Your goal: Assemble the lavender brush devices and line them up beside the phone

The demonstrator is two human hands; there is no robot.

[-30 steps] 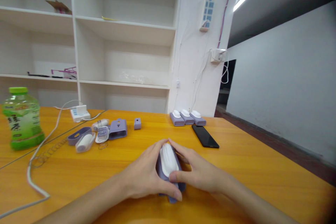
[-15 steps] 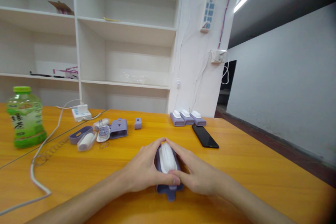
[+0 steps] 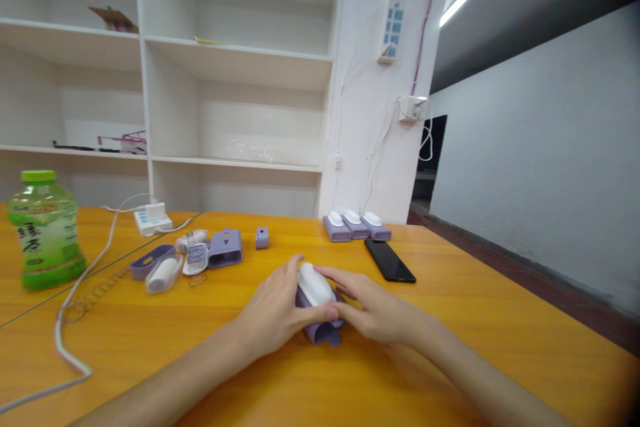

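Observation:
A small purple device with a white rounded top (image 3: 314, 288) rests on the orange table (image 3: 450, 320), held between both hands. My left hand (image 3: 273, 310) wraps its left side, thumb pressed across the front. My right hand (image 3: 373, 310) grips the right side, fingers reaching over the white part. Loose parts of the same kind lie at the left: a purple shell (image 3: 225, 247), a purple ring-shaped frame (image 3: 147, 260), a white roller piece (image 3: 163, 275), a small purple cube (image 3: 261, 237) and a clear piece (image 3: 196, 258).
Three assembled purple-and-white units (image 3: 356, 225) stand at the table's back, with a black phone (image 3: 390, 260) beside them. A green tea bottle (image 3: 44, 230) stands at the far left. A white cable (image 3: 70, 320) runs to a power strip (image 3: 153, 219). White shelves behind.
Both hands have pushed the device a little farther away on the table and tilted it, so its white top now faces up and left.

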